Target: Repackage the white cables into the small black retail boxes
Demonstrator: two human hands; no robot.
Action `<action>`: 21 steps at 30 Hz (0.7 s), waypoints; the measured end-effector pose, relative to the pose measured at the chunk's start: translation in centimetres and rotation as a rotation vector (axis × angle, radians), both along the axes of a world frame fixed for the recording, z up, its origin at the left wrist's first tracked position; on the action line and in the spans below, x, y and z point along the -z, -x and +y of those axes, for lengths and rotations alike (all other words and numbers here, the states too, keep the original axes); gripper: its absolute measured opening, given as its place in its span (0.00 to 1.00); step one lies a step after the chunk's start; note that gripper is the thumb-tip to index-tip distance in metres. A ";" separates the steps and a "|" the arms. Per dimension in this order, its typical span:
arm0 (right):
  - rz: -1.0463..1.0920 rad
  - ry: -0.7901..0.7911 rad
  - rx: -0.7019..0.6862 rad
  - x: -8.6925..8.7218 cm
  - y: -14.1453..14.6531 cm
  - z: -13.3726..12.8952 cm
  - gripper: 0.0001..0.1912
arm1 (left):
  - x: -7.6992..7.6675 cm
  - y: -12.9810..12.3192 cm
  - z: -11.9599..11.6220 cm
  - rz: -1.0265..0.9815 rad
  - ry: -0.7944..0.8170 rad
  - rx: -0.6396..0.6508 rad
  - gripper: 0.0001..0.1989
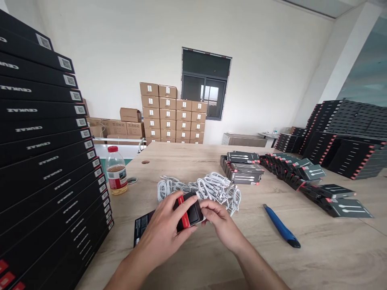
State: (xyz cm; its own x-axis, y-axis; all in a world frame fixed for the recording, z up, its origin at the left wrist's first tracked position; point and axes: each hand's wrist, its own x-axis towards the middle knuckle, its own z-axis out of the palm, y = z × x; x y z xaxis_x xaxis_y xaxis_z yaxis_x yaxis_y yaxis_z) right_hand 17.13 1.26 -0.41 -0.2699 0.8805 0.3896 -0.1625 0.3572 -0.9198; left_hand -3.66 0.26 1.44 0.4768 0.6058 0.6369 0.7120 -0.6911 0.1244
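My left hand (169,223) is wrapped round a small black box with a red band (185,213), its fingers across the top and thumb along the near side. At the right end of that box, the fingertips of my right hand (219,221) are pinched together; what they grip there is too small to make out. Just beyond both hands lies a pile of coiled white cables (214,187). A flat black box (140,229) rests on the table, partly hidden behind my left hand.
A tall stack of black boxes (48,161) stands at the left, beside a red-capped bottle (117,173). On the right are a blue cutter (281,225), small cable boxes (246,177) and more black stacks (350,157). Brown cartons (167,114) stand beyond the wooden table (169,155).
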 end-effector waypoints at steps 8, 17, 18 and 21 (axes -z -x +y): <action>-0.096 -0.079 -0.019 0.5 0.1 -0.2 0.15 | -0.6 0.8 0.1 0.011 0.008 0.001 0.31; -0.087 -0.212 0.065 0.1 0.4 -0.6 0.10 | -0.7 0.9 -0.1 -0.046 0.068 -0.021 0.32; -0.082 -0.257 0.144 0.2 0.5 -0.6 0.09 | -0.7 0.9 -0.1 -0.052 0.093 -0.032 0.32; -0.127 -0.406 0.378 0.5 0.8 -0.8 0.02 | -0.7 0.9 0.0 -0.084 0.169 -0.060 0.30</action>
State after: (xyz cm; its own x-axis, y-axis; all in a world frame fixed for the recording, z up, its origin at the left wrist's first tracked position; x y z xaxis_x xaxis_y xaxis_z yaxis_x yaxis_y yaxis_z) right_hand 16.34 0.44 -0.90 -0.0321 0.7117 0.7018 0.1481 0.6978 -0.7008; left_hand -4.59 0.23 2.16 0.3860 0.7332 0.5598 0.7335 -0.6120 0.2958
